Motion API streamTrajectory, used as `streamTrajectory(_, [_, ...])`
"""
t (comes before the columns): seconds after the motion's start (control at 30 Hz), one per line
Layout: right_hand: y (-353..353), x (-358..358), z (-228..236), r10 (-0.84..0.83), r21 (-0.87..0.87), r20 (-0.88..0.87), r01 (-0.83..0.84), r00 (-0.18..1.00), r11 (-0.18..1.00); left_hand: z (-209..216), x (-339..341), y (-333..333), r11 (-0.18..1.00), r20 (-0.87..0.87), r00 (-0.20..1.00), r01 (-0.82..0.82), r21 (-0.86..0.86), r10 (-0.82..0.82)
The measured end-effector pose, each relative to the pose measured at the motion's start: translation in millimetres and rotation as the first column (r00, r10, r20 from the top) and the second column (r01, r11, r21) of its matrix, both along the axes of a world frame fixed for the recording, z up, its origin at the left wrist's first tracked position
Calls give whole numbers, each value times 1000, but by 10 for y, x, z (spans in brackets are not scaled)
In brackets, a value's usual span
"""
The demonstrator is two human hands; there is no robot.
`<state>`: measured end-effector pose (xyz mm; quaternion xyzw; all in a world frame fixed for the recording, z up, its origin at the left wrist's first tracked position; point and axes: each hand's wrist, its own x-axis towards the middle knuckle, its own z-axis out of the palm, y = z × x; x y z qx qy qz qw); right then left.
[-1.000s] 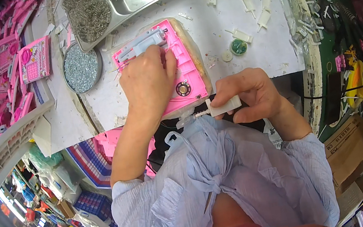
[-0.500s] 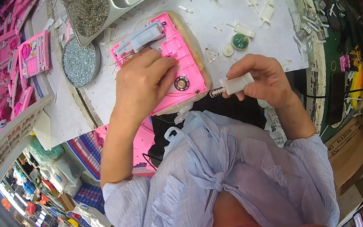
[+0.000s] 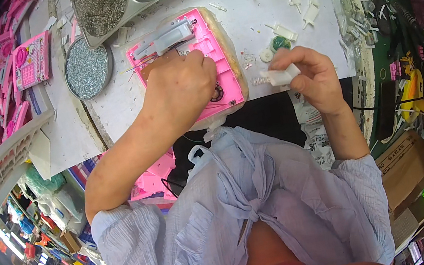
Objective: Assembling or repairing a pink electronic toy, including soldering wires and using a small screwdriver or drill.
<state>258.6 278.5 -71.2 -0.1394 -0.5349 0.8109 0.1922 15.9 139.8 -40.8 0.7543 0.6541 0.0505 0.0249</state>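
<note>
An open pink plastic casing (image 3: 219,57) lies on a padded support, with a long grey plastic part (image 3: 168,38) across its far end. My left hand (image 3: 180,82) rests over the casing, fingers curled and pressed together; whatever they grip is hidden. A brown flat piece (image 3: 158,64) and thin wires show beside that hand. A small round speaker (image 3: 216,93) is partly covered by it. To the right of the casing, my right hand (image 3: 319,78) pinches a white plastic part (image 3: 284,75) between thumb and fingers. A metal spring (image 3: 259,80) extends from the part's left end.
A round tin of small metal pieces (image 3: 86,69) stands left of the casing, below a metal tray (image 3: 116,23) with springs. White plastic parts (image 3: 310,14) are scattered at the far right. A green round object (image 3: 280,43) lies beyond my right hand. Pink casings (image 3: 32,60) pile up at left.
My right hand has moved slightly farther away, turning the white part. My left hand has shifted a little to the right over the casing, and its elbow has swung out to the left.
</note>
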Motion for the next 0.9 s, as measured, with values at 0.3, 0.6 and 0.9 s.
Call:
streamTrajectory(0.3, [128,-107,1,-67,107,28,64,997,992,-85,-114,-32,995,281,959,11,101,-39])
streamTrajectory(0.6, [79,-122,57,-94,185,37,86,995,979,-50,53,2,998,313,948,-53,-26,58])
streamTrajectory(0.9, [75,-218,147,-169,552,184,40,968,833,19,-136,-207,950,728,645,-312,-26,232])
